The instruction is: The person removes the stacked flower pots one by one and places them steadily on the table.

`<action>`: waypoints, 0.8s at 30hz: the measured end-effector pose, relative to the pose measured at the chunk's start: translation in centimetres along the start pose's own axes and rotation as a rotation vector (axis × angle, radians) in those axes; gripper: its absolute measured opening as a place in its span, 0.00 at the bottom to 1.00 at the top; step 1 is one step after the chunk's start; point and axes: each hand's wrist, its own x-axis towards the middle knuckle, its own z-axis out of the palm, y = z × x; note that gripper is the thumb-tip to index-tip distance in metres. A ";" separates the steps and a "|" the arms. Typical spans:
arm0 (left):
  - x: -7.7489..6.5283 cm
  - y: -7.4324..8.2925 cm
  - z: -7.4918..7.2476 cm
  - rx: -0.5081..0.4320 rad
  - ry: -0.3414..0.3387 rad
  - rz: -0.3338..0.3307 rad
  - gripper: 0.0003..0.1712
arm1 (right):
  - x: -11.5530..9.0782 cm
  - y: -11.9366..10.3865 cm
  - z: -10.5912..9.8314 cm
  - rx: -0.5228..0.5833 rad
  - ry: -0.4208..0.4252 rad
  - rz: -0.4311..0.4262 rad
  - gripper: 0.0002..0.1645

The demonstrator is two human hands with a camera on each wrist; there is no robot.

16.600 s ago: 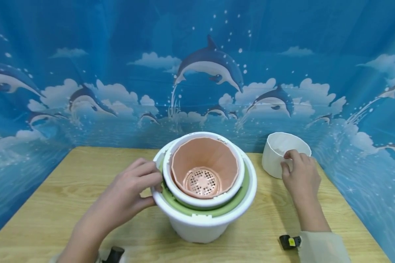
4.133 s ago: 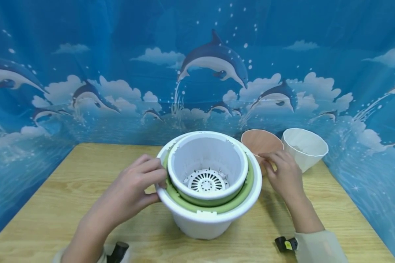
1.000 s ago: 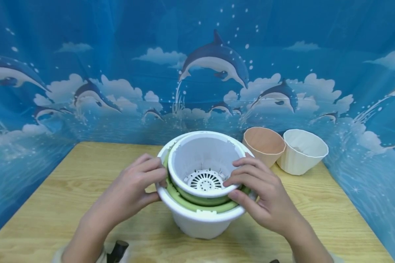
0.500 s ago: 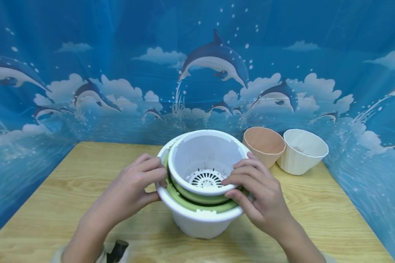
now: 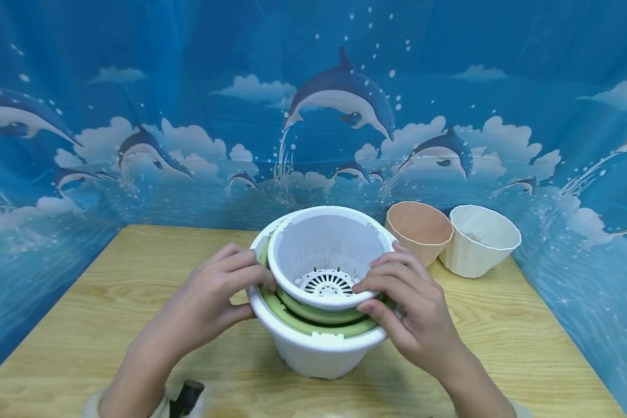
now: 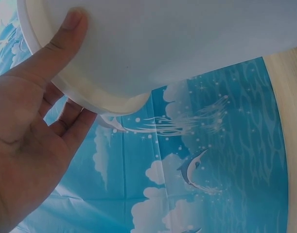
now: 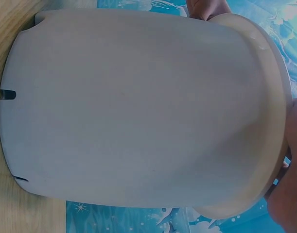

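Grasping a large round white plastic pot [image 5: 319,357] at its left edge with the left grip [image 5: 222,287], laying the thumb against the outer wall and curling the fingers over the rim. Reaching inward with the left fingertips, leaving any contact with the innermost pot hard to tell. Pinching a smaller round white plastic pot [image 5: 321,241] with the right grip [image 5: 410,299], placing the fingers inside the rim and the thumb below its near edge. Holding the smaller pot inside the large one, with its rim above the larger rim and its slotted base showing. Surrounding the smaller pot with round green plastic [image 5: 345,331], appearing as two stepped bands. Standing the large pot upright on the pale wood-grain table [image 5: 99,325]. Seeing a salmon-pink faceted pot [image 5: 419,229] just beside a cream-white faceted pot [image 5: 472,258] at the table's back right. Facing a blue dolphin-printed curtain [image 5: 240,133] behind the table. Wearing pale sleeves [image 5: 522,411], and showing a black cylindrical object [image 5: 187,400] near the left wrist.
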 end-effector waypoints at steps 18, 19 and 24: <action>0.0 0.1 0.1 0.015 0.019 0.016 0.19 | 0.2 0.0 0.2 -0.034 0.013 -0.060 0.19; 0.0 0.1 0.1 0.015 0.019 0.017 0.18 | 0.2 -0.1 0.1 -0.039 0.011 -0.062 0.19; 0.0 0.1 0.1 0.011 0.022 0.021 0.18 | 0.2 -0.3 0.0 -0.048 0.001 -0.061 0.19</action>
